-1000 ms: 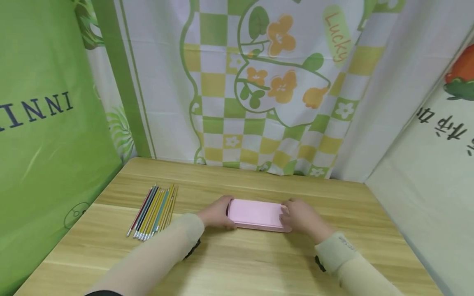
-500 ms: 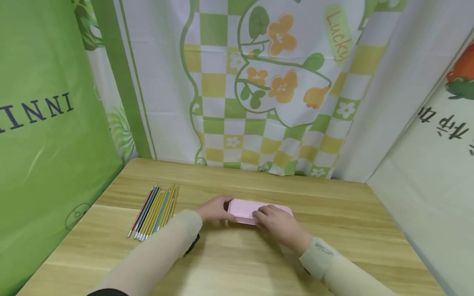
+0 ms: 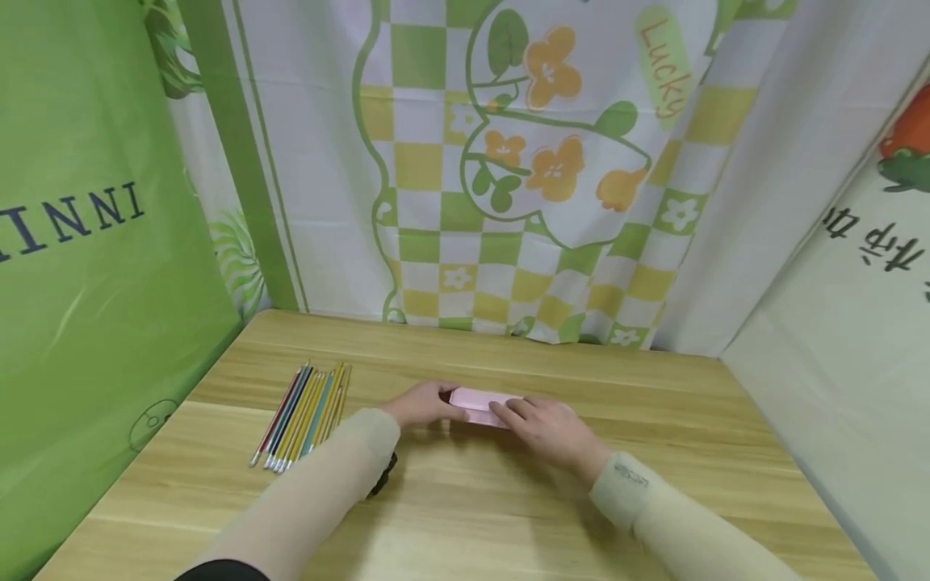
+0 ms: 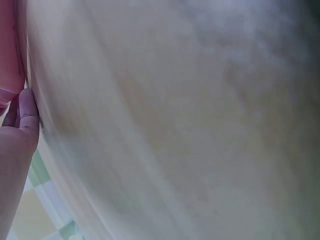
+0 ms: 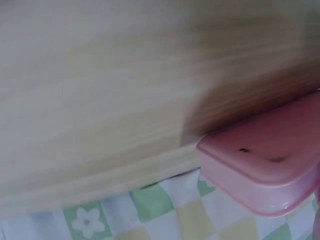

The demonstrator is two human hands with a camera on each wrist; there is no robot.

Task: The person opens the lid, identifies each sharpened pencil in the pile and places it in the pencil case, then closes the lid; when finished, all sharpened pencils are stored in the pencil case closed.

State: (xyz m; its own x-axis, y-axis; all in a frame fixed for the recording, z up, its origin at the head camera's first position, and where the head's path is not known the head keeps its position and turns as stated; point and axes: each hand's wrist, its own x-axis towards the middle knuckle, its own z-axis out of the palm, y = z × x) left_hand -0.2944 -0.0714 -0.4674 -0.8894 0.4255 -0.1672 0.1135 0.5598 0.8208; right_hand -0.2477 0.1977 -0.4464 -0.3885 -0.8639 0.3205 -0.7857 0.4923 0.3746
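A flat pink case lies on the wooden table, near its middle. My left hand grips the case's left end between thumb and fingers. My right hand lies over its right part with the fingers on the lid, hiding most of the case. In the left wrist view a fingertip presses against the pink case. The right wrist view shows one rounded corner of the case above the blurred table top.
Several coloured pencils lie side by side to the left of the case. A green panel walls the left side. A flowered curtain hangs behind, and a pale panel stands at the right.
My right hand slid left from the case's right end onto its lid, covering more of it. The left hand stayed at the left end. Less pink shows now.
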